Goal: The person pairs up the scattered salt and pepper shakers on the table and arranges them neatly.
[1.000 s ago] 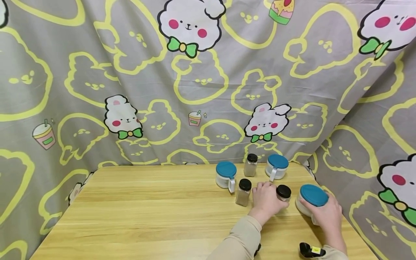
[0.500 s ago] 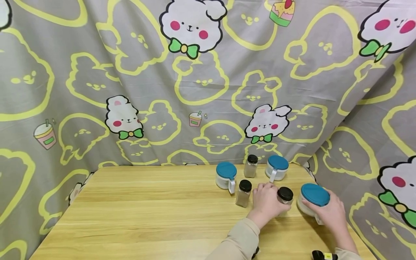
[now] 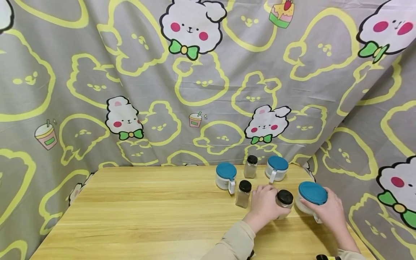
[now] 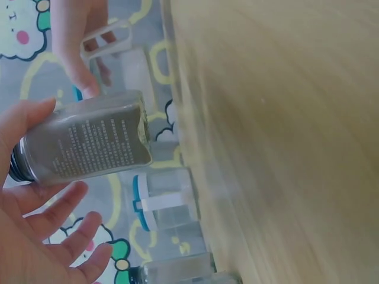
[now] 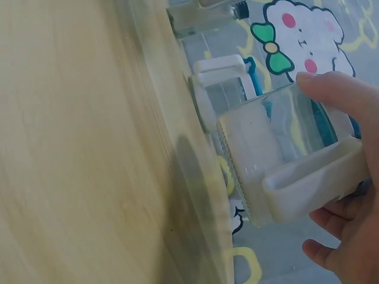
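My left hand [image 3: 264, 204] grips a clear spice jar [image 3: 284, 201] with a black lid. In the left wrist view, thumb and forefinger hold this jar [image 4: 83, 139] near its lid, and grey-brown contents and white print show. To its right, my right hand [image 3: 331, 209] holds a seasoning pot [image 3: 312, 193] with a blue lid. The right wrist view shows that pot [image 5: 278, 154] tilted, with white contents and a white handle; its base appears lifted off the table. Left of the left hand stands a second black-lidded spice jar [image 3: 243, 195].
Behind the hands stand two more blue-lidded pots, the left pot [image 3: 225, 176] and the right pot [image 3: 276, 168], with a black-lidded jar [image 3: 250, 168] between them. The wooden table [image 3: 146, 209] ends at a patterned curtain [image 3: 156, 72] at the back and right.
The jar in my left hand has moved slightly toward the near edge. My right wrist has shifted right and nearer, while its pot has moved only slightly. The standing containers have stayed put.
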`<state>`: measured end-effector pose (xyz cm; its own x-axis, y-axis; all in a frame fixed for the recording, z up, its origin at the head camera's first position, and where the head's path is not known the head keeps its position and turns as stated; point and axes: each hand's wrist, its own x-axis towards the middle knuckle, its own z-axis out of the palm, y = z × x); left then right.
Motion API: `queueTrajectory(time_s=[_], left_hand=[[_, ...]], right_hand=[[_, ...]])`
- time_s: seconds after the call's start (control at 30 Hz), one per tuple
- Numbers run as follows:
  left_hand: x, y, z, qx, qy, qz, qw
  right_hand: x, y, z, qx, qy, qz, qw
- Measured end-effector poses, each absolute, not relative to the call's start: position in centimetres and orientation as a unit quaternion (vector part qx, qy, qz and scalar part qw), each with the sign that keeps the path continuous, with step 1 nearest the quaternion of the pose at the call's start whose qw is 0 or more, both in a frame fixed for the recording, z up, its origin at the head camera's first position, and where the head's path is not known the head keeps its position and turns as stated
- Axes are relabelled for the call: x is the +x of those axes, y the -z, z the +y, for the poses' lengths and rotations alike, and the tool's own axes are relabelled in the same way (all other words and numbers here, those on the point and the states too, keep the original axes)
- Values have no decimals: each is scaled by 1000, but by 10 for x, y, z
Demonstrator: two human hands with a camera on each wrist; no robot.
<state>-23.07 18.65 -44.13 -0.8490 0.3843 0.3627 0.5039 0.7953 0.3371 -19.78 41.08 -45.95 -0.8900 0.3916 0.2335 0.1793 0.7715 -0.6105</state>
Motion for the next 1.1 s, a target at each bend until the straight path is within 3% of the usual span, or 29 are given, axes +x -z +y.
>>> queueTrajectory(time_s=[0.73, 1.1], left_hand=[[-218, 432, 148, -308, 209, -918, 136], [-215, 434, 122, -335, 216, -905, 153]], right_hand=[[-177, 457, 409, -130, -288, -933, 170], [-172, 447, 399, -129, -288, -940, 127]])
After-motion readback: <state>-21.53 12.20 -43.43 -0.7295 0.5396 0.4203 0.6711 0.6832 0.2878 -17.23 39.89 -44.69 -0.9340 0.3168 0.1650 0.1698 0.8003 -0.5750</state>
